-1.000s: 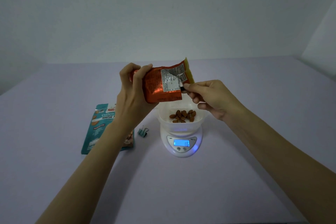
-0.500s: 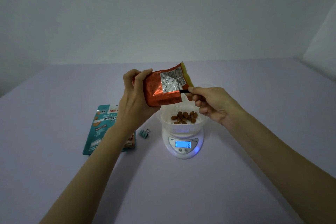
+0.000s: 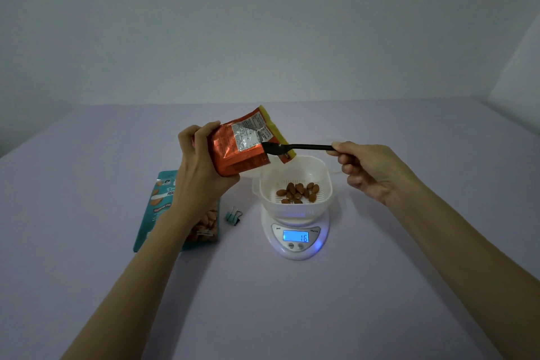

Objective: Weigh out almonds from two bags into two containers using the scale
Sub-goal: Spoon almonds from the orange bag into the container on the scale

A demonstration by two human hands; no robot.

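the right hand [image 3: 371, 172] has drawn back to the right, away from the orange bag [image 3: 242, 149], and the black spoon [image 3: 292, 147] it pinches now shows nearly its full length at the bag's mouth.

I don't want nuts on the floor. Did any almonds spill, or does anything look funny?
No spill shows: the almonds all sit inside the white container on the scale. The orange bag is tilted over it, on purpose. Nothing stands out.
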